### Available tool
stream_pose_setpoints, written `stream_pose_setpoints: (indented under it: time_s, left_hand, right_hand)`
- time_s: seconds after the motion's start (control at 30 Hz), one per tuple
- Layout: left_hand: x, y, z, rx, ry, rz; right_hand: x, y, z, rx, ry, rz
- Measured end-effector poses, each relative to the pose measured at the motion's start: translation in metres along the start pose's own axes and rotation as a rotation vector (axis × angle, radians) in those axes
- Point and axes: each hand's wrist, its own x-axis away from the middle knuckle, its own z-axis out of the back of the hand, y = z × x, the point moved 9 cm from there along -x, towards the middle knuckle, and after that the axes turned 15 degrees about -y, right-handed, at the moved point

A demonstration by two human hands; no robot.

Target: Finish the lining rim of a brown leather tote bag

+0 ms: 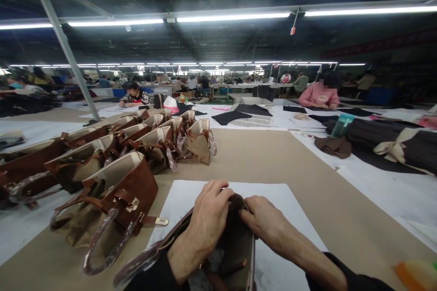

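A dark handbag (235,257) stands in front of me with its mouth open towards me. My left hand (206,223) is closed over its far upper edge, the fingers curled round the rim. On the other side, my right hand (268,218) pinches the rim near the corner, thumb inside and fingers outside. A plastic-wrapped handle (136,266) sticks out at the bag's left. Under the bag lies a white sheet (280,198). To the left stands a brown and olive handbag (139,186) with a wrapped handle and a strap with a metal tip.
Several similar handbags (157,138) stand in rows at the left on the tan-covered table (246,154). At the right lie a dark cloth bundle (375,141) and a teal container (342,125). Dark flat pieces (232,117) lie farther back. A person in pink (321,95) works across the table.
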Motion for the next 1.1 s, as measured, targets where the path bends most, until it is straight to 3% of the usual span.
stream_pose_setpoints:
  time_s: [0.23, 0.53, 0.77, 0.83, 0.97, 1.1]
  left_hand:
    - [-0.01, -0.014, 0.0, 0.015, -0.123, 0.029]
    - [-0.011, -0.017, 0.0, 0.04, -0.182, 0.009]
    - [-0.014, -0.008, -0.004, 0.062, -0.436, 0.044]
    - [-0.015, -0.013, -0.004, 0.085, -0.427, 0.101]
    - [-0.019, -0.033, -0.002, 0.097, -0.265, 0.248]
    - [-0.021, -0.042, -0.001, 0.158, -0.158, 0.202]
  right_hand:
    - [-0.004, -0.003, 0.0, -0.01, -0.033, 0.003]
    - [-0.011, -0.003, 0.014, 0.078, 0.109, -0.031]
    - [-0.015, -0.008, 0.014, -0.024, 0.067, 0.109]
    - [-0.015, -0.008, 0.016, -0.042, 0.055, 0.12]
    - [-0.013, -0.008, 0.023, -0.06, 0.057, 0.085]
    - [-0.012, -0.012, 0.025, -0.066, 0.06, 0.069]
